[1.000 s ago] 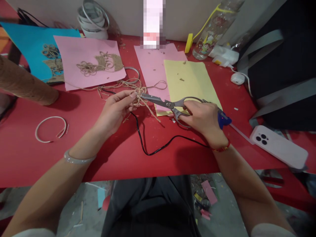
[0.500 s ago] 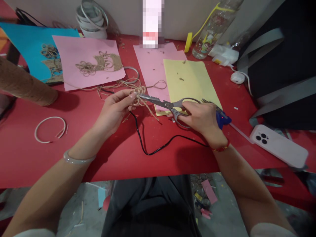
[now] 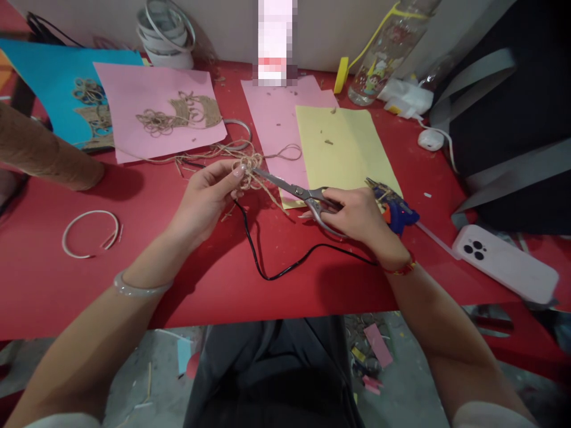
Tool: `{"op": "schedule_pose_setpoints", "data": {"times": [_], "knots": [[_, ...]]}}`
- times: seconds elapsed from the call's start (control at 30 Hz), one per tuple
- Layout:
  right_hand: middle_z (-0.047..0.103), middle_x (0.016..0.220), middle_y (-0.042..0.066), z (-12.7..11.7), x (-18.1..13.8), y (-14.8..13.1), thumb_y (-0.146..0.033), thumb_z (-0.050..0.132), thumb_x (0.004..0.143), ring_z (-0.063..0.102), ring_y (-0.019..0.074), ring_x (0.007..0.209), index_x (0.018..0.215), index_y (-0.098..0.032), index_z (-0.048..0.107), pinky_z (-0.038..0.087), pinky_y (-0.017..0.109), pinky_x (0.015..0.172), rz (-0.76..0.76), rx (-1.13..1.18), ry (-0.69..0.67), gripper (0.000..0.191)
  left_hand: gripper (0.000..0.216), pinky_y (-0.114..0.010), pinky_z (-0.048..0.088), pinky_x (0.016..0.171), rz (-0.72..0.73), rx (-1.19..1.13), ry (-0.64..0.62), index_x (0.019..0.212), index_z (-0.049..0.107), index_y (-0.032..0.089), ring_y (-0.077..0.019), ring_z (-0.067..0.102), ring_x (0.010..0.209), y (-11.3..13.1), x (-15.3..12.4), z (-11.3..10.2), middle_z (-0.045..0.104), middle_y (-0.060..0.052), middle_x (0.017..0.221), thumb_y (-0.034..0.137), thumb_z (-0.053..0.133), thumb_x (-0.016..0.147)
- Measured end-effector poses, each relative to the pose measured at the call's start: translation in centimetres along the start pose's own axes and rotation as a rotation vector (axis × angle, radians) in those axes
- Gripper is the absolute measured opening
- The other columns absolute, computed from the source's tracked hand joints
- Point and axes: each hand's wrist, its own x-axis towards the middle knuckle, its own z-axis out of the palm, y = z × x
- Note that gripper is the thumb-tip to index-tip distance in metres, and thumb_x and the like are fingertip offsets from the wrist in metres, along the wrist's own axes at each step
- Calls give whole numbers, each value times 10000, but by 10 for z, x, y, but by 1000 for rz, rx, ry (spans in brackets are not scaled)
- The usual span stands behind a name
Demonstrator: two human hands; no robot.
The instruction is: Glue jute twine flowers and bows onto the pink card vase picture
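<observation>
Red tabletop (image 3: 223, 297) gives you room between black cable (image 3: 267, 278) and front edge (image 3: 250, 321); farther back, your left hand (image 3: 207, 199) pinches the twine flower (image 3: 253, 161), your right hand (image 3: 359, 211) grips scissors (image 3: 300, 192), tips at the loops.

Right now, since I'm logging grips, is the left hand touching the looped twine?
Touching. The head view shows the left hand pinching the looped twine, thumb against it.

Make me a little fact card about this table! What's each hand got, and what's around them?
Left hand: pinching looped twine
Right hand: holding scissors, tips at the twine
Beside right hand: blue glue gun
Beyond the hands: yellow paper; pink sheet bearing a twine design
Back right: clear bottle
Far right: phone
Table: red
</observation>
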Motion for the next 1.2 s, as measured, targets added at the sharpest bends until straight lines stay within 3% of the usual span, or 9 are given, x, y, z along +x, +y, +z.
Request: {"op": "schedule_pose_setpoints", "data": {"times": [0.17,0.33,0.57,0.77,0.87,0.97,1.07,1.2], "knots": [[490,537,-37,1,-1,2,-436,666,862,362,103,504,630,-201,587,265,270,523,10,48,-1,339,90,-228,489,660,-11,-7,5,864,728,171,-89,593,682,0,1,-1,689,-14,835,229,792,843],[468,524,-35,1,0,0,-536,683,859,362,107,509,603,-210,510,288,279,524,51,67,91,449,101,-243,500,695,8,29,0,863,734,182,-112,619,732,-2,1,-2,703,-23,854,256,799,843],[587,692,-13,-1,2,3,-638,585,912,497,136,560,983,-224,603,380,276,537,133,233,176,421,136,-240,502,715,61,140,-28,922,754,179,-122,623,733,-7,0,-3,702,-22,831,285,793,848],[514,518,-23,8,3,13,-703,588,890,497,139,441,711,-236,553,341,276,424,314,359,213,502,185,-226,499,670,-7,100,-79,869,742,171,-119,604,689,-8,2,-5,684,-26,805,356,743,872],[486,474,-43,11,3,14,-703,574,900,457,122,364,723,-238,552,312,268,369,392,517,200,499,219,-231,517,675,-27,97,-77,902,748,170,-130,621,701,-11,5,-7,709,-46,851,386,726,872],[551,536,-39,15,5,15,-661,601,905,473,107,375,804,-232,573,340,251,366,433,643,181,442,258,-236,538,689,-31,95,-84,939,750,172,-143,647,731,-14,7,-9,731,-60,885,418,710,875],[675,725,11,21,10,16,-573,698,861,604,132,513,932,-214,602,484,266,467,431,797,170,379,257,-250,561,766,-37,63,-92,955,750,173,-152,681,795,-15,10,-10,747,-72,918,413,712,872],[736,1056,112,29,19,17,-462,745,826,730,216,880,1068,-189,631,602,358,770,384,887,256,382,250,-270,570,844,-45,5,-70,985,755,167,-165,710,882,-9,10,-9,758,-84,948,379,734,854]]}}
